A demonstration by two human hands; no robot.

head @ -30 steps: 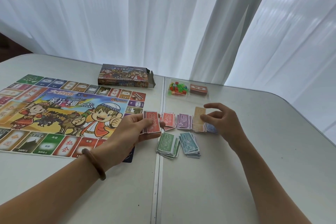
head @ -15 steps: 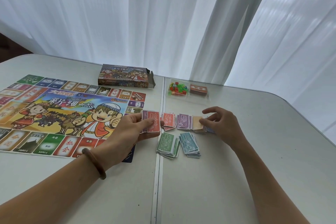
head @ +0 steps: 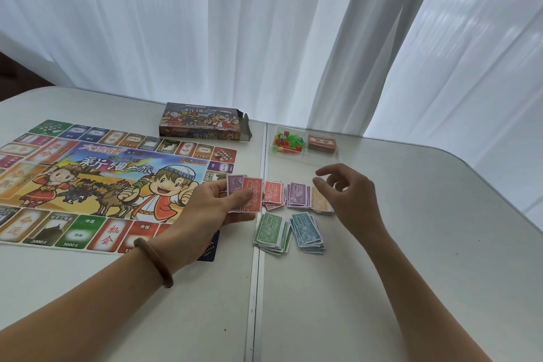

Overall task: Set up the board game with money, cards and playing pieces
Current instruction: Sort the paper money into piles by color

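Those bills pinched in your left hand are flimsy, slippery paper, so grip the short edges; your right hand hovers loose and empty.

One game board down, one box behind it. Five money piles showing on the table: red pile, purple pile, tan pile, green pile, blue pile. Two notes in the left hand. One clear tray, two compartments: one card deck, one heap of pieces, too small to count.
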